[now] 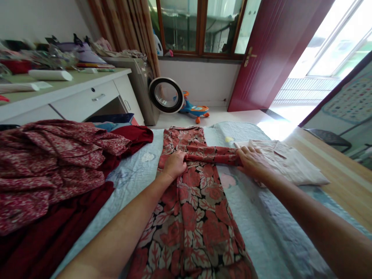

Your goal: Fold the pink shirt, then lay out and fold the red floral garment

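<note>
A long floral dress [203,205] in red, beige and black lies lengthwise in front of me, its neck end away from me. One sleeve [213,154] stretches across the upper part to the right. My left hand [175,164] is closed on the fabric at the sleeve's inner end, with the fingertips partly hidden. At the sleeve's outer end, my right hand [252,159] grips the cuff, fingers bent over it. Close by that hand, partly behind it, lies a folded cream garment [290,164].
A light blue quilted cover [136,162] lies beneath the clothes. Heaped at left are a red patterned garment [52,166] and dark red cloth [52,236]. Beyond stand a cluttered desk [84,97], a washing machine with its round door [166,95] ajar, and a blue ride-on toy [194,109].
</note>
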Demonstrator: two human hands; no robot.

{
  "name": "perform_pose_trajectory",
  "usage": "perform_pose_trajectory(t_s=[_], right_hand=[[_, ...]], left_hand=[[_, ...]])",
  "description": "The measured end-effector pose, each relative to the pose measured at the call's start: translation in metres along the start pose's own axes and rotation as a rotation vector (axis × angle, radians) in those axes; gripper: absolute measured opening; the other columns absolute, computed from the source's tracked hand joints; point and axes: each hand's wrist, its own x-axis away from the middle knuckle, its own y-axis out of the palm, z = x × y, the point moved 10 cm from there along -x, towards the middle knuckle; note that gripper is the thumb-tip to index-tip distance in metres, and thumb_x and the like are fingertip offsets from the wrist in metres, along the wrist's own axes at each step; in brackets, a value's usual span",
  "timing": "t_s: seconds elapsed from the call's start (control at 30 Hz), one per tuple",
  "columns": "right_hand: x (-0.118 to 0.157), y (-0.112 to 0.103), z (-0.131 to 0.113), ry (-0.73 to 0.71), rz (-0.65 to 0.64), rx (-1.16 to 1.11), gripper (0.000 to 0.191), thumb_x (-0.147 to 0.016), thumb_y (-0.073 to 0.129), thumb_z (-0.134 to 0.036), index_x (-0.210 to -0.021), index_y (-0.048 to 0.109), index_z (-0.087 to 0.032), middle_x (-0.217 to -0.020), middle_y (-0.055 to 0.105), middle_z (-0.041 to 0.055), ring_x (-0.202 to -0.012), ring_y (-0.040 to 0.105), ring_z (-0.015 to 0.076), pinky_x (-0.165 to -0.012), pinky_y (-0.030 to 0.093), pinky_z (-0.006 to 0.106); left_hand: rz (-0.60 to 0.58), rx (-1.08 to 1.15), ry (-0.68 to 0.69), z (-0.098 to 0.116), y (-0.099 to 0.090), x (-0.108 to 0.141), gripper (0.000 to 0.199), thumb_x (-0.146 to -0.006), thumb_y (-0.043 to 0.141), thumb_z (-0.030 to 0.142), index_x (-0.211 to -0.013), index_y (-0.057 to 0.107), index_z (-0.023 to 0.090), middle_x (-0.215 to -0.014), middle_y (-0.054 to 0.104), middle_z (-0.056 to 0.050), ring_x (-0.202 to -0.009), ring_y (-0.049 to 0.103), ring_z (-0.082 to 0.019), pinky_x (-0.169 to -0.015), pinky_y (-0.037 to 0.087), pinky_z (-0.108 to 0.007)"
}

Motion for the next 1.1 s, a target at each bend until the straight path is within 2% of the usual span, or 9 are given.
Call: perform_pose_trajectory(t_s=[0.07,0.17,0.27,0.37,0.47,0.6,0.8,0.93,1.1], right_hand=[[0.000,-0.003,0.008,0.011,0.011,-0.007,0.039,-0.081,0.061,-0.023,-0.120,0.062,-0.017,-0.111,0.062,0.0141,-0.102,0.053,0.0291,-0.085,0.037,0.037],[-0.004,-0.007,0.022,-0.010,0.054,-0.112,0.023,-0.085,0.056,-0.023,-0.102,0.071,-0.023,-0.102,0.062,0.0098,-0.096,0.053,0.0247,-0.081,0.038,0.034],[-0.012,-0.005,0.043,0.010,0.112,-0.297,0.020,-0.084,0.056,-0.025,-0.089,0.075,-0.022,-0.098,0.063,0.0081,-0.088,0.055,0.0208,-0.080,0.041,0.032],[-0.020,0.005,0.062,0.050,0.133,-0.536,0.020,-0.080,0.056,-0.025,-0.082,0.075,-0.018,-0.089,0.065,0.0072,-0.080,0.058,0.0185,-0.078,0.045,0.031],[-0.028,0.020,0.071,0.104,0.076,-0.776,0.019,-0.078,0.055,-0.027,-0.079,0.071,-0.017,-0.076,0.065,0.0047,-0.070,0.058,0.0171,-0.069,0.046,0.029],[-0.033,0.030,0.074,0.211,0.032,-1.013,0.020,-0.077,0.054,-0.029,-0.088,0.065,-0.017,-0.068,0.062,0.0009,-0.061,0.056,0.0143,-0.057,0.043,0.025],[-0.045,0.034,0.077,0.241,0.003,-0.987,0.021,-0.077,0.049,-0.026,-0.084,0.066,-0.015,-0.062,0.056,-0.0008,-0.056,0.047,0.0110,-0.054,0.037,0.023],[-0.054,0.041,0.073,0.249,-0.074,-0.989,0.023,-0.077,0.046,-0.021,-0.084,0.066,-0.015,-0.063,0.057,0.0001,-0.056,0.048,0.0110,-0.055,0.038,0.023],[-0.056,0.035,0.065,0.218,-0.151,-0.791,0.017,-0.074,0.050,-0.021,-0.076,0.065,-0.015,-0.064,0.060,0.0016,-0.057,0.050,0.0122,-0.055,0.037,0.024]], left_hand=[[0.063,0.052,-0.006,-0.006,0.001,0.001,0.022,-0.074,0.054,0.009,-0.090,0.063,0.020,-0.099,0.065,-0.006,-0.094,0.061,-0.020,-0.086,0.049,-0.030],[0.164,0.137,0.020,-0.012,0.001,0.003,0.019,-0.075,0.052,0.008,-0.085,0.062,0.020,-0.094,0.064,-0.005,-0.092,0.061,-0.020,-0.086,0.049,-0.032],[0.224,0.236,0.041,-0.018,0.002,0.004,0.015,-0.081,0.050,0.011,-0.084,0.061,0.021,-0.091,0.064,-0.005,-0.090,0.062,-0.020,-0.086,0.049,-0.033],[0.256,0.327,0.023,-0.027,0.002,0.003,0.012,-0.086,0.049,0.016,-0.085,0.061,0.020,-0.092,0.065,-0.005,-0.092,0.062,-0.020,-0.088,0.049,-0.034],[0.272,0.367,-0.003,-0.033,0.002,0.002,0.012,-0.089,0.048,0.020,-0.086,0.060,0.020,-0.094,0.064,-0.006,-0.095,0.061,-0.020,-0.090,0.048,-0.034],[0.273,0.360,-0.032,-0.038,0.003,0.001,0.016,-0.092,0.046,0.025,-0.084,0.059,0.020,-0.093,0.062,-0.005,-0.095,0.060,-0.020,-0.091,0.047,-0.033],[0.261,0.338,-0.055,-0.038,0.006,0.000,0.022,-0.094,0.043,0.029,-0.079,0.057,0.021,-0.090,0.061,-0.006,-0.093,0.060,-0.021,-0.090,0.047,-0.034],[0.255,0.363,-0.102,-0.042,0.007,0.000,0.011,-0.090,0.045,0.023,-0.088,0.056,0.021,-0.089,0.064,-0.004,-0.087,0.062,-0.019,-0.084,0.048,-0.031],[0.269,0.357,-0.141,-0.046,0.008,0.001,0.015,-0.085,0.045,0.014,-0.096,0.054,0.021,-0.089,0.064,-0.004,-0.081,0.062,-0.018,-0.079,0.048,-0.030]])
